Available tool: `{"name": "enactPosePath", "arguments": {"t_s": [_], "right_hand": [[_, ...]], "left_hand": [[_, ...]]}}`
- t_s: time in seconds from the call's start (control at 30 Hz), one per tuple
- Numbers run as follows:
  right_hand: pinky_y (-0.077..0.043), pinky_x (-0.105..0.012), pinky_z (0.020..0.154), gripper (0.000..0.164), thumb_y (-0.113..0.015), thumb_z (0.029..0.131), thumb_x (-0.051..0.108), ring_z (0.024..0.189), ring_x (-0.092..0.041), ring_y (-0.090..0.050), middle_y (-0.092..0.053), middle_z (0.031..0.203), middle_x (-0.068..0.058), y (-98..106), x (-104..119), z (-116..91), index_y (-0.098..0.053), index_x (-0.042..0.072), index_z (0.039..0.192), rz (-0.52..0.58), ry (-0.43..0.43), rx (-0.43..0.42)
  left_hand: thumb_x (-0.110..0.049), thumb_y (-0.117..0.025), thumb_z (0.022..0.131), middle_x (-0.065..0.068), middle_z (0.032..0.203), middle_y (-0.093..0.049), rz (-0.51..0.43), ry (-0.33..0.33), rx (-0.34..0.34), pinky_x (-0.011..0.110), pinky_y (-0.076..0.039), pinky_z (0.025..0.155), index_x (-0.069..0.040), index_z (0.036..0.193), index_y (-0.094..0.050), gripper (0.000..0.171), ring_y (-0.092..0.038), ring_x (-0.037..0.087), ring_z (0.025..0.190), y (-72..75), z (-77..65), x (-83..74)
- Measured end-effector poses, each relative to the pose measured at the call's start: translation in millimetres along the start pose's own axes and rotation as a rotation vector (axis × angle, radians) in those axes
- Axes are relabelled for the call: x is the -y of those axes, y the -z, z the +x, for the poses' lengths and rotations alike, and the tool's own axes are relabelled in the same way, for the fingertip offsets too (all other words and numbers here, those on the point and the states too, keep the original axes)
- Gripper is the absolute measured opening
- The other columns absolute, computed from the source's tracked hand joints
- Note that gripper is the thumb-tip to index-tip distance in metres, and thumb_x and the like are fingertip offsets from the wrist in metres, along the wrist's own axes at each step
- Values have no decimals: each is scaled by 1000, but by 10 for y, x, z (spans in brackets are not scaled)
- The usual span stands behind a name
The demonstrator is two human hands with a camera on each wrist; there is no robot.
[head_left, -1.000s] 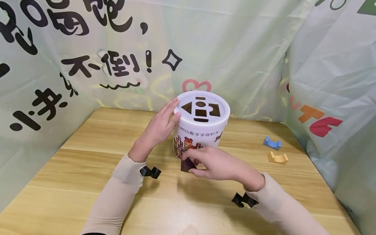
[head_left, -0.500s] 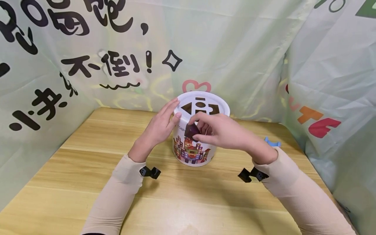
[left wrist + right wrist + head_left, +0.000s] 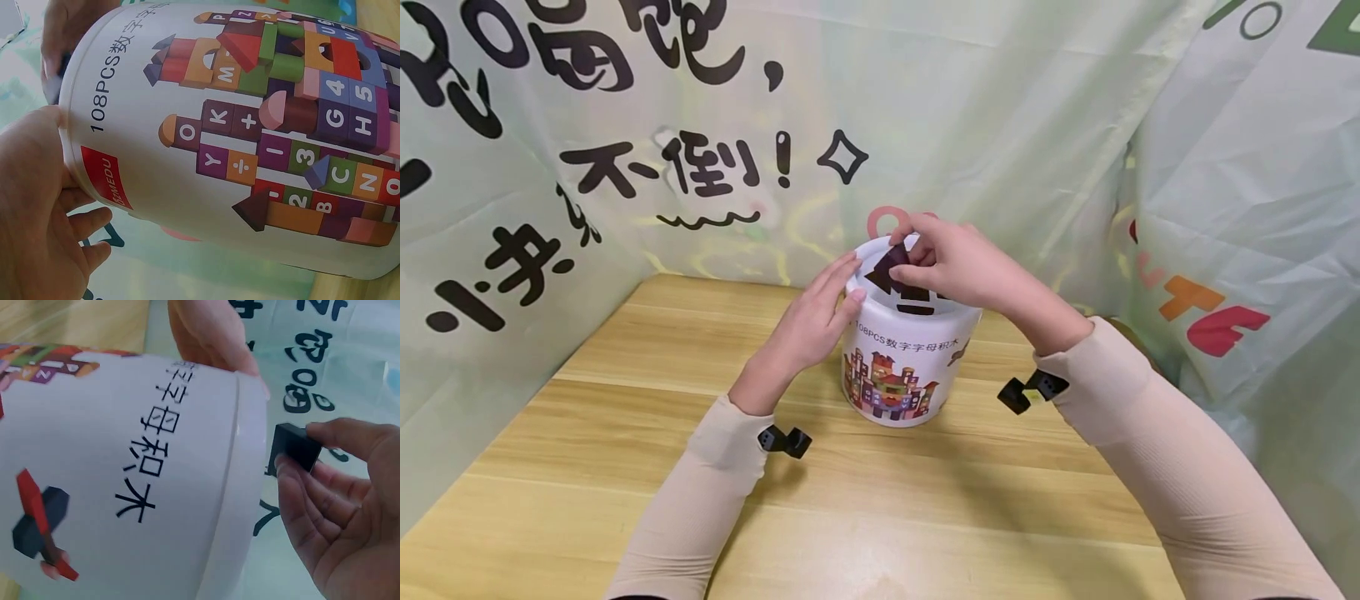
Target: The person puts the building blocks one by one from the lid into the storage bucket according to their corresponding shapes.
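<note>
A white block bucket (image 3: 902,358) stands upright on the table, printed with coloured toy blocks. Dark shaped cut-outs mark its white lid (image 3: 880,250). My left hand (image 3: 808,329) rests against the rim's left side, its fingers extended. Just above the lid, my right hand (image 3: 958,262) pinches a small dark purple triangular block (image 3: 891,264) between thumb and fingertips, close to the triangular cut-out. The right wrist view has the dark block (image 3: 294,447) apart from the lid's edge. The right hand covers the lid's far right part in the head view.
A wooden table (image 3: 820,517) lies under the bucket. Printed cloth (image 3: 1000,100) hangs behind and at both sides. A black wrist camera (image 3: 1033,390) sits at the right cuff, another wrist camera (image 3: 785,441) at the left.
My right hand has lifted the dark block from in front of the bucket to above its lid. My right arm now hides the blue and yellow arch blocks. The left hand stays put.
</note>
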State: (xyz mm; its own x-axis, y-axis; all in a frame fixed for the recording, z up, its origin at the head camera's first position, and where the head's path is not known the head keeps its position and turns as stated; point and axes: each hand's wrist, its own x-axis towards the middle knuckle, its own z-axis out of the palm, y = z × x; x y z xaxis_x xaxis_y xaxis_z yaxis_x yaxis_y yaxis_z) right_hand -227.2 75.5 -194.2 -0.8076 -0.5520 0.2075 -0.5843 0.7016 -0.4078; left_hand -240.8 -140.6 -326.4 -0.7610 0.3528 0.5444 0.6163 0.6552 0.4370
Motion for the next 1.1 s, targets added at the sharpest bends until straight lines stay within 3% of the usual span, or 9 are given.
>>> {"name": "enactPosePath", "arguments": {"t_s": [0.33,0.57,0.9,1.1], "right_hand": [[-51,-37,76,37,-69,92,31,88,-21,-63,-67,101,-8,-62,-30,312,-58,12,121,-89,-173,78],[-53,-33,68,32,-69,92,30,78,-22,-68,-69,85,-8,-124,-32,449,-60,10,115,-50,-273,158],[-53,-31,68,32,-67,93,29,74,-20,-66,-67,84,-9,-147,-34,488,-59,7,115,-86,-270,180],[-55,-33,66,30,-64,94,28,77,-22,-65,-64,97,-11,-54,-86,398,-59,6,114,-44,-252,164]], "left_hand": [[-54,-22,104,2,161,-21,1,1,22,49,-28,114,-11,155,-29,66,-24,25,145,2,23,-27],[-53,-22,104,5,161,-23,-1,-11,15,48,-29,114,-9,154,-30,67,-25,25,144,5,18,-25],[-54,-22,104,6,160,-24,-7,-9,11,49,-29,114,-9,154,-30,67,-26,26,144,6,10,-15],[-53,-23,104,5,160,-24,-9,-5,6,49,-29,114,-9,154,-31,67,-26,26,144,10,12,-5]]}}
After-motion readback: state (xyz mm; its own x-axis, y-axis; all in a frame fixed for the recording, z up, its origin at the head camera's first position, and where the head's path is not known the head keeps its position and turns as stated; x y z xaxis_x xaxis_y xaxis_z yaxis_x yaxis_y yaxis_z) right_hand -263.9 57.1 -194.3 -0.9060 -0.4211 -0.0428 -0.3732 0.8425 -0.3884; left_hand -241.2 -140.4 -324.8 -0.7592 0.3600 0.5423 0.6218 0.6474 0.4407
